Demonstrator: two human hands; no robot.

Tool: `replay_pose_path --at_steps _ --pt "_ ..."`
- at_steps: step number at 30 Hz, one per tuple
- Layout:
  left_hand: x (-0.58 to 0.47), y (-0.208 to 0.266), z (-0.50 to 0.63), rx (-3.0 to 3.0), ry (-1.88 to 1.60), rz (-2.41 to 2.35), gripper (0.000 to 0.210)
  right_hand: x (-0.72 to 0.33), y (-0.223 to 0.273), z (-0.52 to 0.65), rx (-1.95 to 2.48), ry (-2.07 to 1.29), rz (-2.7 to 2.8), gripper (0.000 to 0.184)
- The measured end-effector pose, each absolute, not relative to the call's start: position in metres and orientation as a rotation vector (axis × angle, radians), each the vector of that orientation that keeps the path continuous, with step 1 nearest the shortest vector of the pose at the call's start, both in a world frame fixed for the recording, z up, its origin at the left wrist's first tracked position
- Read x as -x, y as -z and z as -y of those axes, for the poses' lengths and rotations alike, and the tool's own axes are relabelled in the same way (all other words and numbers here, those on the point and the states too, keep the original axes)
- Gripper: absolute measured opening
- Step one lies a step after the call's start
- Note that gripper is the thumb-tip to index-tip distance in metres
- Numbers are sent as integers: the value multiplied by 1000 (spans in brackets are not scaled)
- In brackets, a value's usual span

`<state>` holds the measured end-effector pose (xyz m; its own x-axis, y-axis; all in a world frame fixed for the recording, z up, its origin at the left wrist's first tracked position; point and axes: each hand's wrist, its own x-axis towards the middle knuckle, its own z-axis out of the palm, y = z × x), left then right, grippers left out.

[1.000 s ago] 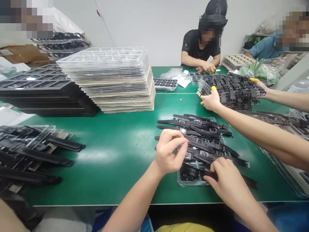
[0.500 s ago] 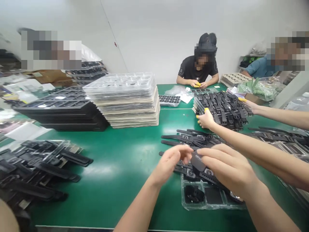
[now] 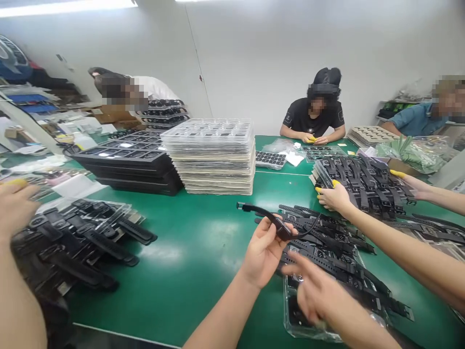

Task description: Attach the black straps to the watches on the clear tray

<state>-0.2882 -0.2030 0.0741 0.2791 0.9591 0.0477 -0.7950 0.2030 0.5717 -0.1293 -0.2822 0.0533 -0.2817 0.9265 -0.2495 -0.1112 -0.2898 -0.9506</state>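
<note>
My left hand is closed around a black smartwatch, pinched at its case, with the two strap halves sticking out to either side. My right hand hovers just below and to the right of it, blurred, its fingers apart and nothing visible in them. Beneath both hands lies a clear plastic tray, with several black-strapped watches laid across it in rows. Part of the tray's near end is hidden by my right hand.
A co-worker's hands grip a stacked load of watch trays at the right. Another hand is at the left edge, near more watches. Tall clear trays and black trays stand behind.
A watch is now plainly seen in my left hand, raised over the tray. My right hand has drawn back toward me, fingers spread. Another person's hand has appeared at the left edge.
</note>
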Motion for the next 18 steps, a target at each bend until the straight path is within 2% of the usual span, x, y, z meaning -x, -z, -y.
replay_pose_path --at_steps 2,5,8,12,16,18 --pt "283 -73 208 -589 -1219 -343 28 130 -58 260 1053 -1609 782 47" --pt "277 -70 212 -661 -1161 -394 31 123 -73 235 988 -1503 636 42" --pt "277 -67 213 -847 -1068 -534 38 115 -77 230 983 -1369 821 41" --pt "281 -64 212 -1227 -949 -769 29 106 -65 235 929 -1190 1063 42" --pt "284 -64 213 -1570 -953 -959 22 102 -68 238 1072 -987 1254 30" --pt "284 -63 212 -1743 -1021 -1038 21 102 -74 238 1083 -1023 1317 24"
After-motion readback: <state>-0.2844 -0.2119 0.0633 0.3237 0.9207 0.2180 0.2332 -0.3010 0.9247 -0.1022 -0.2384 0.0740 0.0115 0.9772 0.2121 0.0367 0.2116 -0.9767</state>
